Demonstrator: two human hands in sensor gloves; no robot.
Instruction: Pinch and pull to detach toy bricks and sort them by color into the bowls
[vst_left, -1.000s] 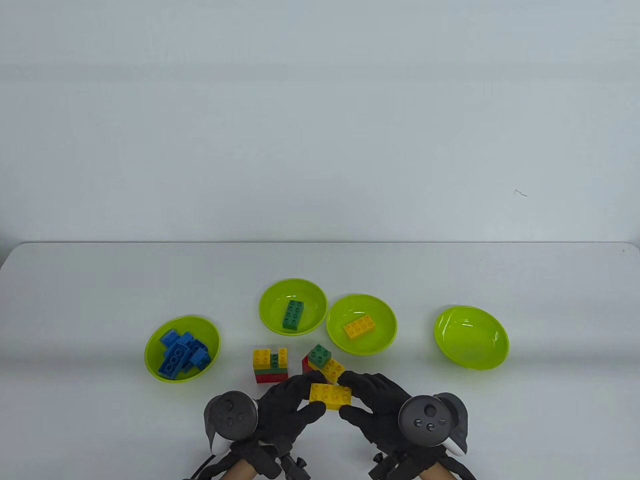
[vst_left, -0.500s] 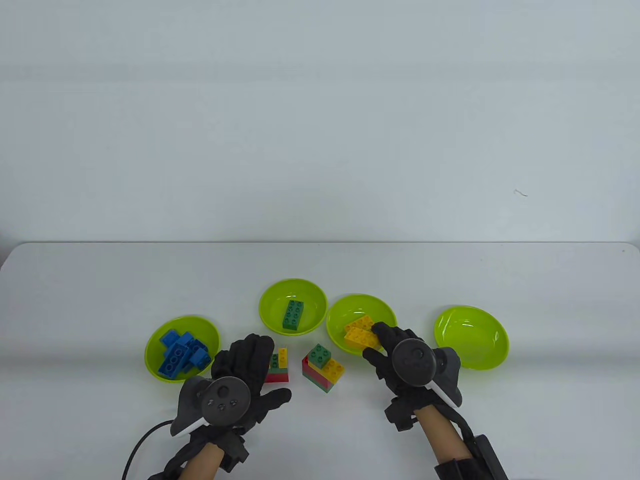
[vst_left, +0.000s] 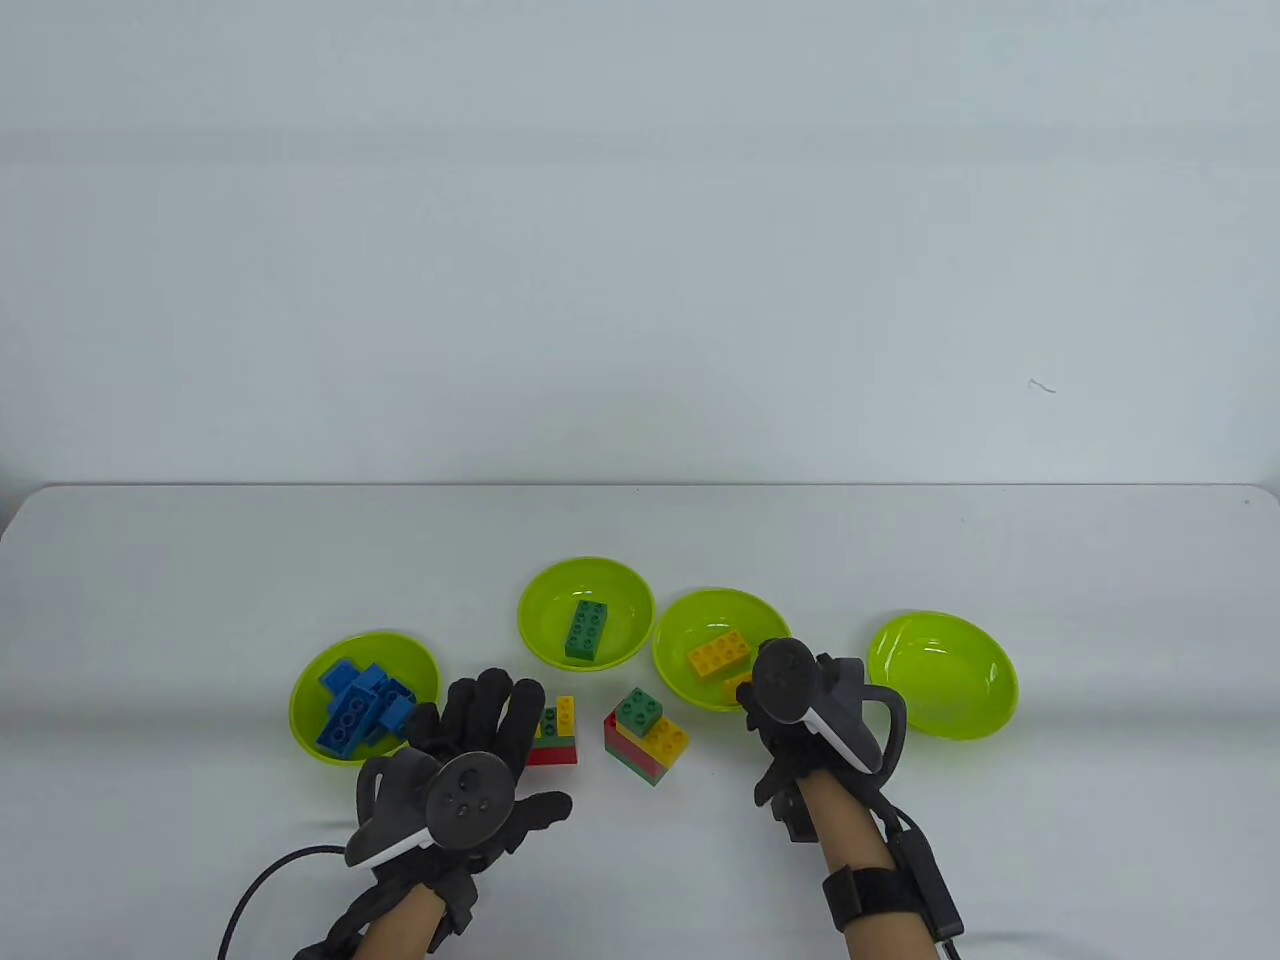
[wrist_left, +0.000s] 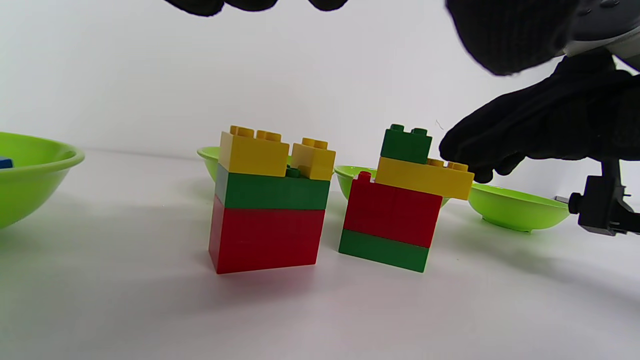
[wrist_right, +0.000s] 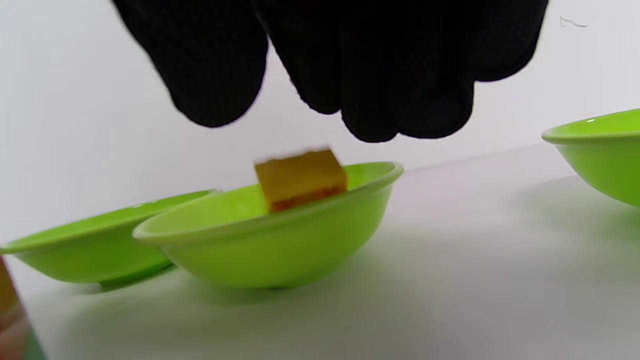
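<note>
Yellow brick (wrist_right: 301, 178) blurred, seemingly loose under right hand (wrist_right: 340, 65); left hand (vst_left: 480, 740) spread.

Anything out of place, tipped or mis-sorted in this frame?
Nothing mis-sorted: blue toy bricks sit in the left green plastic bowl, a green brick in the next. One yellow brick is tilted and blurred above the third bowl's rim, below the right hand.
</note>
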